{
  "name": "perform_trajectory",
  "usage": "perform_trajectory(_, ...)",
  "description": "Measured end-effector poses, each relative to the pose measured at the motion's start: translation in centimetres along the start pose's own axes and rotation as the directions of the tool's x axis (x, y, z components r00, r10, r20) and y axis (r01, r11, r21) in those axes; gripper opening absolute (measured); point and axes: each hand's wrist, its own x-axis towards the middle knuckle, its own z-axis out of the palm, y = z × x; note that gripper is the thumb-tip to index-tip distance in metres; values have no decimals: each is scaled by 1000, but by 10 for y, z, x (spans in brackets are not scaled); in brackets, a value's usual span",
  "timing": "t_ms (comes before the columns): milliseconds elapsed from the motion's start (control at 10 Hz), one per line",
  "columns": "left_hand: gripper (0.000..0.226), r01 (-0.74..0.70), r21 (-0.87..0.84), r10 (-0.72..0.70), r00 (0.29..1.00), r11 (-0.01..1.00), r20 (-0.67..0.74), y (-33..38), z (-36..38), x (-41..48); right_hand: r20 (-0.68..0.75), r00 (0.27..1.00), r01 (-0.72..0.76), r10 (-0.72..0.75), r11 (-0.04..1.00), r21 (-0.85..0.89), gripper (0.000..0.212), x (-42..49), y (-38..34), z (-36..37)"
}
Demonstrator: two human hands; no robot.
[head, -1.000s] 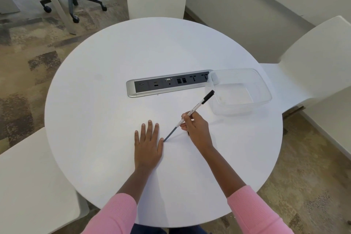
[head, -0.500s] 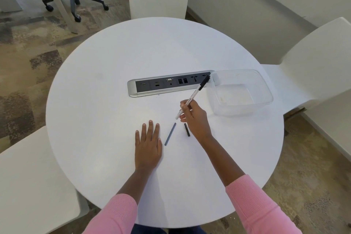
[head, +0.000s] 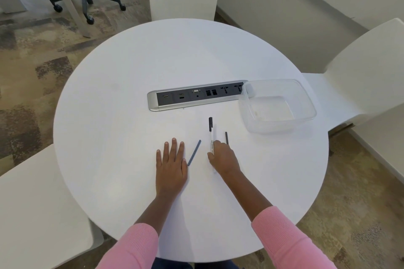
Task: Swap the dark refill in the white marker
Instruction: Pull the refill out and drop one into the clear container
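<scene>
From my feed, the left hand [head: 171,166] lies flat on the white round bench [head: 131,72], palm down, fingers straight and slightly spread, holding nothing. The right hand [head: 223,158] is curled over the near end of the white marker [head: 211,140], with thumb and forefinger closed on its barrel. The marker points away from me, its black cap [head: 210,124] at the far end. It sits low along the bench, but I cannot tell whether it rests fully on the surface.

The grey-blue refill [head: 194,152] lies loose on the bench between the two hands. It is slanted, with its near end just beside the left hand's edge, and it is clear of the marker. A short dark piece [head: 227,137] lies just to the right of the marker, by the right hand's knuckles.

Farther back I see a silver socket panel [head: 196,96] set into the bench. A clear plastic tub [head: 306,102] stands at the panel's right end, with one corner over it.
</scene>
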Motion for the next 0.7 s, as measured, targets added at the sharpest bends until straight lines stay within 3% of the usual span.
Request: perform_trajectory(700,53,-4,8,4,1000,1000,12,0,-1,1,-74,997,5,-5,1000,-3,30,6,-7,15)
